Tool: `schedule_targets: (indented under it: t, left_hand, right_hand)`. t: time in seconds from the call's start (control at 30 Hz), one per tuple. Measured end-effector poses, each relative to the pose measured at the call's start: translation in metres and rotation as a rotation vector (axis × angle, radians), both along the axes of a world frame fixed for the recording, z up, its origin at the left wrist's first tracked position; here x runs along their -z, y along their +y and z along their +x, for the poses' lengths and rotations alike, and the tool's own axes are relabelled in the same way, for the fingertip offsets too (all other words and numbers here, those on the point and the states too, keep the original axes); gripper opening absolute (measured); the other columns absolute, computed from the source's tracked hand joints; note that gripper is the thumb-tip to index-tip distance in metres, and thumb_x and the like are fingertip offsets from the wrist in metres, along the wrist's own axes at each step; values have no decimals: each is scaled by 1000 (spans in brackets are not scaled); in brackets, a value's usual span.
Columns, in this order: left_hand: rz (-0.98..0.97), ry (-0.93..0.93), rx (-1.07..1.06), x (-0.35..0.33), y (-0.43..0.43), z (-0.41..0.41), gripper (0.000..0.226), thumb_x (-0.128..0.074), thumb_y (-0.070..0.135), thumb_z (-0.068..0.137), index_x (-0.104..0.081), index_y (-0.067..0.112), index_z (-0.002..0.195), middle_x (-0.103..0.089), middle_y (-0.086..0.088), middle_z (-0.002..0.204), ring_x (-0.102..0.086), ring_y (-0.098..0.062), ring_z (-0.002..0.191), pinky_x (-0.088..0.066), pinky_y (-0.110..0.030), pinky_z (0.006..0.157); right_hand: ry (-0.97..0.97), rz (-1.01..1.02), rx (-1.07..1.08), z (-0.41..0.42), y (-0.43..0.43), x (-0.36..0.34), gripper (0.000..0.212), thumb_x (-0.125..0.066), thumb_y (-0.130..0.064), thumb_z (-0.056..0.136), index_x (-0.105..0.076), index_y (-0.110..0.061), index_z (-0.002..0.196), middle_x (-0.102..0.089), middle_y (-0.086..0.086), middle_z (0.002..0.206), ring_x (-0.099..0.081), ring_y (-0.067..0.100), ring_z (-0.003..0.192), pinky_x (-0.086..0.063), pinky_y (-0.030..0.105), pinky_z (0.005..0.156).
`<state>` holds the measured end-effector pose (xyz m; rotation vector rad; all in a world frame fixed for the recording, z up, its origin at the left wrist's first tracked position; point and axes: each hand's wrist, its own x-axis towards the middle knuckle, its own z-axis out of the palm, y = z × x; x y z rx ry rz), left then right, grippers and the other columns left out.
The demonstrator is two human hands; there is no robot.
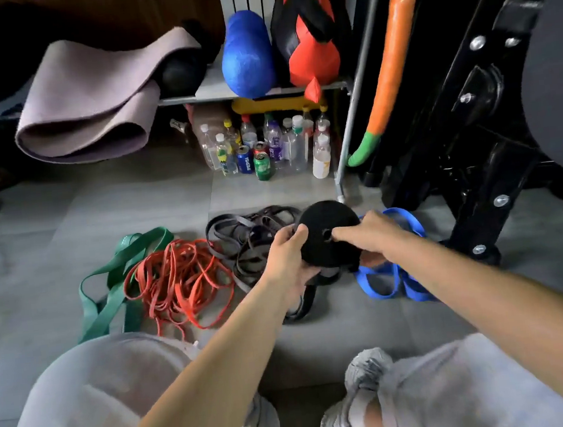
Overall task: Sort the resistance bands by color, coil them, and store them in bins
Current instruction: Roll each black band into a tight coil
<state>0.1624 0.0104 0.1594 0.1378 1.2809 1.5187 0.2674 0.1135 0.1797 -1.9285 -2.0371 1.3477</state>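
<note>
A tightly wound black coil (323,219) is held above the floor (67,216), a little toward 1 o'clock from the middle of the view. The left grip (290,260) is closed on the coil's 8 o'clock edge, with the fingers curled round the rim. The right grip (373,235) is closed over the coil's 3 o'clock side, its fingers bent across the face and reaching the centre hole. A loose tail (304,302) of the same black band is seen hanging from the coil at 7 o'clock, down to the floor.

Four piles are spread on the floor around the coil. The black bands (241,241) are heaped at 9 o'clock, just behind the left grip. The red bands (180,281) are tangled farther out at 9 o'clock, and the green bands (121,273) are laid beyond them, touching the red. The blue bands (393,278) are found at 4 o'clock, partly covered by the right forearm.

Bottles and cans (267,149) are clustered at 12 o'clock, under a shelf (213,96). A rolled mat (91,104) is draped at 10 o'clock.
</note>
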Motion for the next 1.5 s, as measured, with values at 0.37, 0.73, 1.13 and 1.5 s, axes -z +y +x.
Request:
schedule_targets:
  t: [0.37,0.73,1.13,1.5]
  left_hand:
    - [-604,-43,256,208,33,14,14,-46,36,97,-53,25,101,-57,2,108,-56,-20,101,-39,-40,86]
    - [-766,-36,493,319,55,30,25,-41,8,93,-46,31,101,-55,9,88,-54,-14,79,-35,-26,67]
    - [-746,899,477,340,32,-9,9,-58,23,83,-61,22,91,-62,1,94,-59,-20,86,-45,-29,74]
    - [-858,1133,827,322,23,-33,29,-49,12,83,-50,14,112,-62,-11,107,-52,-32,104,-44,-37,79]
  right_hand:
    - [-294,-309,-2,35,63,223,59,-68,-51,46,-64,-9,88,-69,8,82,-68,23,68,-55,28,53]
    - [-464,-312,18,30,36,385,52,-65,-55,56,-63,-7,77,-68,14,97,-69,28,82,-55,31,71]
    - [-544,-273,-177,62,54,377,93,-63,-80,55,-50,-13,118,-59,10,123,-56,31,114,-49,40,88]
    - [-349,-90,-283,64,40,317,50,-60,-50,84,-55,-14,118,-56,9,125,-47,26,120,-37,34,95]
